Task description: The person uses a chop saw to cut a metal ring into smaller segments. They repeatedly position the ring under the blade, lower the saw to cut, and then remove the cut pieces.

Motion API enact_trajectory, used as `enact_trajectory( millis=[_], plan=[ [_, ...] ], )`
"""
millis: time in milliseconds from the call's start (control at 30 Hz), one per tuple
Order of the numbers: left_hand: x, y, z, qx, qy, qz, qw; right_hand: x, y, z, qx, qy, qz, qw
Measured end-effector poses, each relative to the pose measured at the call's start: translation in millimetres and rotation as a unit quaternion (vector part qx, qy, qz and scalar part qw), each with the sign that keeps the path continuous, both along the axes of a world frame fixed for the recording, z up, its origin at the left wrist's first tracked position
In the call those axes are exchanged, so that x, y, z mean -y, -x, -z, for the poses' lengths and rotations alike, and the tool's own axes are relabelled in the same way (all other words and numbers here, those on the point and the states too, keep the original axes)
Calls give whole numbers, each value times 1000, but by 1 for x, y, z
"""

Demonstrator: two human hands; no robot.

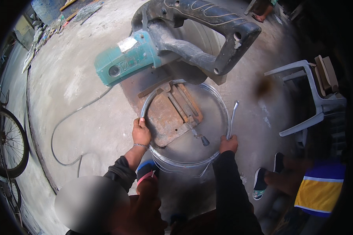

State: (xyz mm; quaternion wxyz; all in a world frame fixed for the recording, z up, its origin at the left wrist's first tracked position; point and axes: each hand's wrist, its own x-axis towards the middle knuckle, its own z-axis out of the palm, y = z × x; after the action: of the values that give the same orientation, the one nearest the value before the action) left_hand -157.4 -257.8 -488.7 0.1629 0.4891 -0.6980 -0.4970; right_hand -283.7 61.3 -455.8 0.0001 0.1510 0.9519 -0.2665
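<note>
A wide coil of silvery wire [225,103] hangs between my two hands, around and over the rusty base and clamp [176,113] of a cut-off saw. My left hand [141,132], with a bracelet at the wrist, is closed on the coil's left side. On the right side, my right hand [228,144] grips the coil; a bent wire end [235,107] sticks up above it. Loose strands trail from the coil's near edge. The saw's teal motor [125,58] and black handle [239,35] stand just beyond the coil.
A grey cable [54,141] curls over the concrete floor from the saw. Bicycle wheels [8,141] stand at the left. A white plastic chair [313,94] is at the right. Nearby are a person's shoe [259,184] and, far off, a bare foot [259,18].
</note>
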Motion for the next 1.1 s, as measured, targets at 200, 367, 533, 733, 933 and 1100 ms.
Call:
enact_trajectory(
  millis=[200,367,533,733,933,1100],
  plan=[
    [-1,0,-15,150,206,37,966,-29,8,89,-27,54,12,998],
    [32,36,-57,-36,417,183,889,-13,13,79,-31,282,103,953],
    [36,137,-86,106,397,319,854,-24,18,110,-103,271,37,956],
    [29,211,-81,170,257,415,856,-31,15,127,-64,327,59,941],
    [32,216,-55,219,382,344,829,-13,12,124,-78,306,73,946],
    [32,227,-47,229,370,355,828,-16,13,132,-98,234,74,965]
  ],
)
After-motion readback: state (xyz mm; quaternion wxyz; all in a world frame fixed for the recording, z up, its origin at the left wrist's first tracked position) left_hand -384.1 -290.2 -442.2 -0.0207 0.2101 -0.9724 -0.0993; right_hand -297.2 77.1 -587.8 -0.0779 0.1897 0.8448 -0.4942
